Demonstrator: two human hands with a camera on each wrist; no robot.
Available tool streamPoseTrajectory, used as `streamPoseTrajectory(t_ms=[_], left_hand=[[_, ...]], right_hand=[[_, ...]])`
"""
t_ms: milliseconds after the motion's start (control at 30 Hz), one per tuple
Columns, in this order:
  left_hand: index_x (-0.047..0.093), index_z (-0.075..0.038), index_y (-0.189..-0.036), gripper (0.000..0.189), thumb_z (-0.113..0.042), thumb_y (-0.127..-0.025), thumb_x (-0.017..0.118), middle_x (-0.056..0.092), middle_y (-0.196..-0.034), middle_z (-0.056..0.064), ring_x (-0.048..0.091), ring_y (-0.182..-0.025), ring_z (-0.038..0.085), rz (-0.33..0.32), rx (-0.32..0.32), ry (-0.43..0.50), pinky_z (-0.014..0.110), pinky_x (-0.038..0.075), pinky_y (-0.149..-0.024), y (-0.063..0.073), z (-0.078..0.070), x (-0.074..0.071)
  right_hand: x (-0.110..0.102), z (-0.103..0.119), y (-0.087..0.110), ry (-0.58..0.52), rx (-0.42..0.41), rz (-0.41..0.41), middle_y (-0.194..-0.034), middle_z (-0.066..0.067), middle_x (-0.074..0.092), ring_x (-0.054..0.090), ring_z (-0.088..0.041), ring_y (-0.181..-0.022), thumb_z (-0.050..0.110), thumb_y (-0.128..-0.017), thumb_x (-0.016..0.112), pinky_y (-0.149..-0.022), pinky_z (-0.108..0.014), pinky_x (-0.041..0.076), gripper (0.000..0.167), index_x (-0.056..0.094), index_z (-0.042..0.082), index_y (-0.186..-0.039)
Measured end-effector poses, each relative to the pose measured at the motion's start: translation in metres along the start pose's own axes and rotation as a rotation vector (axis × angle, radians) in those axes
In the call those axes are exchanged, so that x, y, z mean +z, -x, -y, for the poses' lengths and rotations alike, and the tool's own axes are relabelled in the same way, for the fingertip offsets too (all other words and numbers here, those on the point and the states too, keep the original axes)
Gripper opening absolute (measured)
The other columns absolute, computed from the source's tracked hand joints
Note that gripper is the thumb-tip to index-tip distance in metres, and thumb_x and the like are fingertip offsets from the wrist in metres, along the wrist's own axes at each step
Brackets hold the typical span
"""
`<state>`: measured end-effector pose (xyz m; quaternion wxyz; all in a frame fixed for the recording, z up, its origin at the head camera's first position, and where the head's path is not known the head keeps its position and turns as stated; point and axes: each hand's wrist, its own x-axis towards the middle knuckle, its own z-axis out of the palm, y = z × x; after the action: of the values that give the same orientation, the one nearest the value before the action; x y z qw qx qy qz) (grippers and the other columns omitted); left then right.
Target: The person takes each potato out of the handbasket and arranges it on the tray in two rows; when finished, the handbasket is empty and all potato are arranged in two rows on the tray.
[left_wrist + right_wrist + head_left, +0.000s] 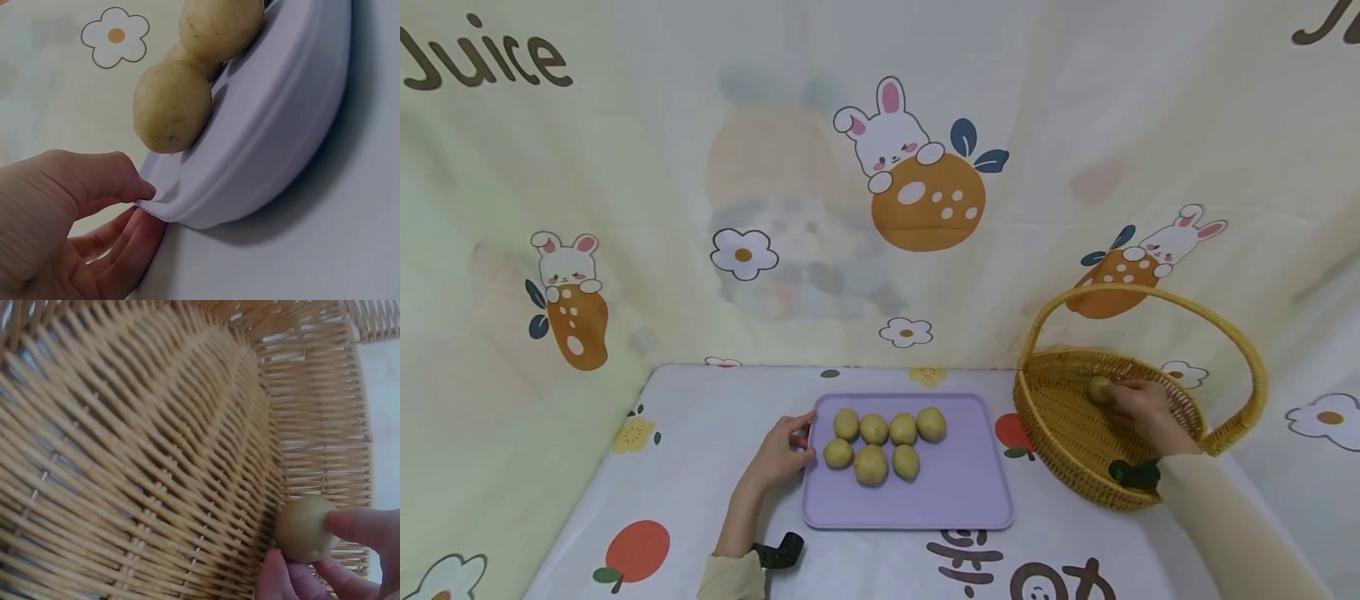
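My left hand (pixel 781 454) pinches the left rim of a lilac tray (pixel 955 500), thumb on top and fingers beneath, as the left wrist view shows. On the tray several potatoes (pixel 871 465) lie in two rows toward its left and middle. Over at the right, my right hand (pixel 1142 408) reaches inside a wicker basket (pixel 1060 433) and grips a single potato (pixel 306 528) between thumb and fingers. That potato is close to the basket's woven side wall. Apart from it, no other potato shows in the basket.
An arched handle (pixel 1150 292) rises over the basket, above my right forearm. The table wears a white printed cloth (pixel 700 517), and a patterned curtain (pixel 805 317) hangs right behind it. The tray stands left of the basket with a strip of cloth between them.
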<state>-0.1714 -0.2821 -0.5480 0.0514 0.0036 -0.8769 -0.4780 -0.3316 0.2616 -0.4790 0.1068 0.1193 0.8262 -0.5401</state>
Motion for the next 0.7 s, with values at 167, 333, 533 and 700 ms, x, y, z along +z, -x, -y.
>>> streamPoseTrajectory(t_ms=[167, 333, 533, 700], left_hand=[[0.054, 0.005, -0.137, 0.066, 0.007, -0.073, 0.071, 0.056, -0.109, 0.015, 0.060, -0.084, 0.019, 0.003, -0.011, 0.001, 0.025, 0.049, -0.070, 0.002, 0.000, -0.001], [0.054, 0.004, -0.137, 0.066, 0.006, -0.074, 0.072, 0.056, -0.111, 0.015, 0.060, -0.085, 0.019, 0.008, -0.013, -0.004, 0.025, 0.049, -0.071, 0.002, 0.001, -0.001], [0.054, 0.005, -0.137, 0.066, 0.006, -0.074, 0.071, 0.056, -0.110, 0.015, 0.060, -0.084, 0.019, 0.005, -0.006, -0.003, 0.025, 0.049, -0.071, 0.001, 0.000, 0.000], [0.054, 0.005, -0.137, 0.065, 0.007, -0.073, 0.071, 0.056, -0.108, 0.014, 0.059, -0.083, 0.018, 0.003, 0.000, 0.003, 0.024, 0.049, -0.070, 0.000, -0.001, 0.000]], right_hand=[[0.004, 0.009, 0.008, -0.015, -0.029, 0.073, -0.093, 0.001, 0.057, 0.061, -0.007, -0.073, 0.022, -0.098, 0.055, -0.071, -0.032, 0.057, 0.059, 0.039, -0.019, -0.137], [0.010, 0.022, 0.015, -0.053, -0.044, 0.111, -0.084, 0.011, 0.061, 0.063, -0.006, -0.075, 0.025, -0.098, 0.056, -0.073, -0.031, 0.057, 0.063, 0.037, -0.018, -0.139], [0.019, 0.036, 0.026, -0.064, -0.078, 0.151, -0.082, 0.012, 0.062, 0.066, -0.006, -0.075, 0.025, -0.099, 0.056, -0.070, -0.029, 0.057, 0.061, 0.037, -0.017, -0.139], [0.023, 0.044, 0.038, -0.039, -0.092, 0.158, -0.084, 0.012, 0.063, 0.066, -0.006, -0.076, 0.027, -0.099, 0.057, -0.069, -0.029, 0.057, 0.057, 0.041, -0.014, -0.135]])
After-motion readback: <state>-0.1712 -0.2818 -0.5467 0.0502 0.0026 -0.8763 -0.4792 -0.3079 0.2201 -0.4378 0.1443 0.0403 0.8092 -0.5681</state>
